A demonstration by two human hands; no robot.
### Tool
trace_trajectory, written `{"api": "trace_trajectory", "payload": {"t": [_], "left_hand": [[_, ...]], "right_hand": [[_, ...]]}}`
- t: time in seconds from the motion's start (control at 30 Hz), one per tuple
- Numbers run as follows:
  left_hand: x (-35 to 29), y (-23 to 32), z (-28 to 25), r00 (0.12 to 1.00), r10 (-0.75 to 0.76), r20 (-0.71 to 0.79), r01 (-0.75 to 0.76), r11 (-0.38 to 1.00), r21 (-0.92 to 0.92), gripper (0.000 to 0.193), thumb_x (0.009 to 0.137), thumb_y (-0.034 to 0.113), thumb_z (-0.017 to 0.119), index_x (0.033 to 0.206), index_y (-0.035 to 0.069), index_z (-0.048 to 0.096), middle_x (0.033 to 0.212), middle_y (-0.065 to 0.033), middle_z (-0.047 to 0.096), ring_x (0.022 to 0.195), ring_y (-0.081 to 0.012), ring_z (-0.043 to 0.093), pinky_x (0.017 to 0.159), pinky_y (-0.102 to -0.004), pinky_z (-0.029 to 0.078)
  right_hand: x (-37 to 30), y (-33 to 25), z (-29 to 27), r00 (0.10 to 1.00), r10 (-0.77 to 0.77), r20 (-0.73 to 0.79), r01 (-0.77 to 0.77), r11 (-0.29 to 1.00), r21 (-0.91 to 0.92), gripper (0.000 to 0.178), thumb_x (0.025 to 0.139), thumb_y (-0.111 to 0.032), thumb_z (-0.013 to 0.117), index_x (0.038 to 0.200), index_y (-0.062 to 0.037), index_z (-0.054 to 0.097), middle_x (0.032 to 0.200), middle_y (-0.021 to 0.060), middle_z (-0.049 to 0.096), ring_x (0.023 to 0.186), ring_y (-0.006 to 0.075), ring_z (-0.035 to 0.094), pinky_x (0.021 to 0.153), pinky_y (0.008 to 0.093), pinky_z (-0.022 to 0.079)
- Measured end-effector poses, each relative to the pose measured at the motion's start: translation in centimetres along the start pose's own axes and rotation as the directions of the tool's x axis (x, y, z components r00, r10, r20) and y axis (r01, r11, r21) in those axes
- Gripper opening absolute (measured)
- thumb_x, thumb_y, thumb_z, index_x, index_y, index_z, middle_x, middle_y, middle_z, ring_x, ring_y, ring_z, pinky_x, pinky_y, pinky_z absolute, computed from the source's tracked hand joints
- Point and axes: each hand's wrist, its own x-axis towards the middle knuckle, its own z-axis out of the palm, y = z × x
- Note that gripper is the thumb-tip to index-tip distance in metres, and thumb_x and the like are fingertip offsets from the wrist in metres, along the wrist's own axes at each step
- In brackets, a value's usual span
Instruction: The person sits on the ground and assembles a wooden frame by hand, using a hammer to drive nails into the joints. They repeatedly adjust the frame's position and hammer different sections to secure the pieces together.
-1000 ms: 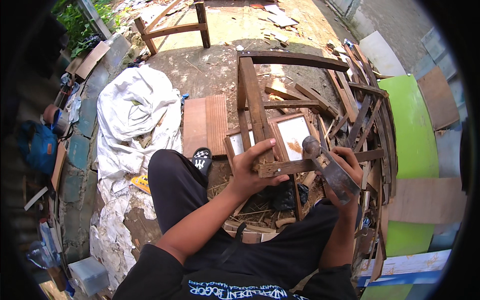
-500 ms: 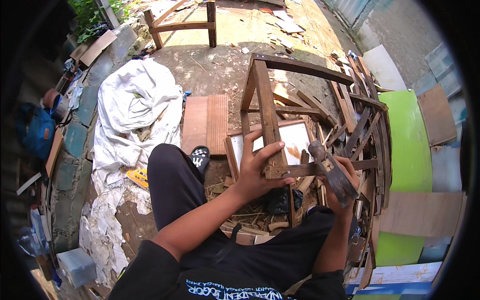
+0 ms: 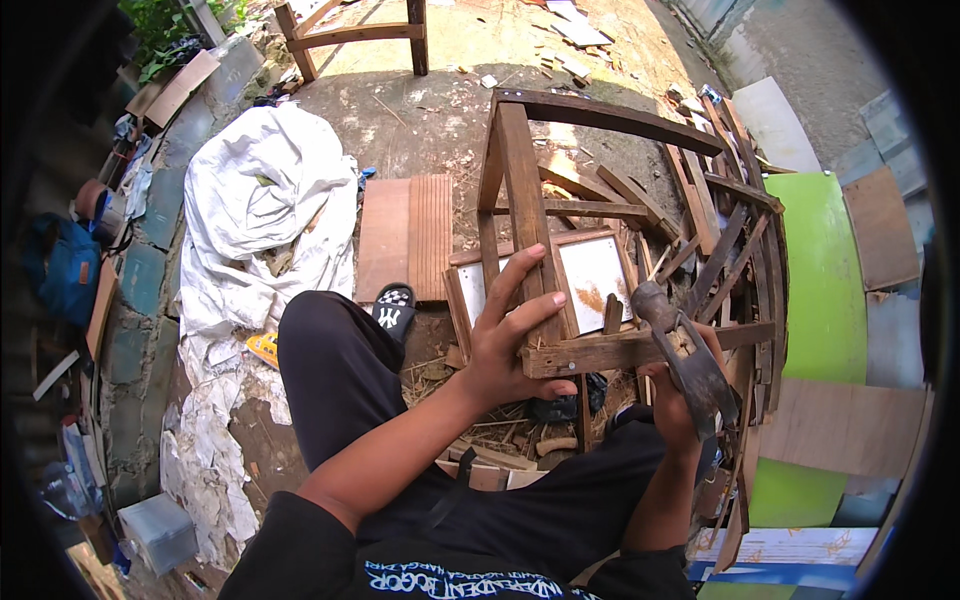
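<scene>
A dark wooden frame (image 3: 525, 200) sits before the seated person (image 3: 420, 500). Fingers of the left hand (image 3: 497, 352) clasp its near corner; those of the right hand (image 3: 678, 412), partly hidden, grip a hammer (image 3: 697, 377) beside it. White cloth (image 3: 265, 190) lies left of the frame; scrap wood (image 3: 716, 265), right.

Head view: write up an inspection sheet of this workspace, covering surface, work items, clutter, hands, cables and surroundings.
Surface: rough ground, scattered with straw and wood scraps.
Work items: wooden frame; hammer.
Clutter: crumpled white cloth at left, wood pile at right.
Hands: left hand grips the frame's near corner; right hand holds the hammer, its handle mostly hidden.
Cables: nothing seen.
Surroundings: green panel at right, blue bag at left, plants at upper left.
</scene>
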Motion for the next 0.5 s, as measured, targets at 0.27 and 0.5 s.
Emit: {"api": "trace_trajectory", "payload": {"t": [0.27,0.5], "left_hand": [[-1.0,1.1,0.7,0.997,-0.074,-0.004,0.074,0.996,0.046,0.085,0.094,0.065,0.059,0.148,0.002,0.039,0.159,-0.0314,0.023,0.095,-0.0252,0.065,0.08,-0.0356,0.056],[-0.1,2.8,0.4,0.993,-0.119,-0.009,0.119,0.993,-0.014,0.085,0.094,0.055,0.065,0.153,0.001,0.036,0.158,-0.0315,0.023,0.139,-0.0428,0.039,0.112,-0.0521,0.037]], "right_hand": [[0.1,-0.3,-0.4,1.0,-0.019,0.025,0.02,0.999,-0.043,0.045,0.067,-0.008,0.089,0.107,0.0024,0.071,0.101,0.0129,0.066,0.087,0.0257,0.068,0.077,0.0357,0.054],[0.1,0.2,-0.3,1.0,-0.011,-0.012,0.011,1.0,-0.001,0.041,0.072,-0.011,0.088,0.106,0.0032,0.071,0.101,0.0135,0.066,0.087,0.0266,0.068,0.077,0.0358,0.054]]}}
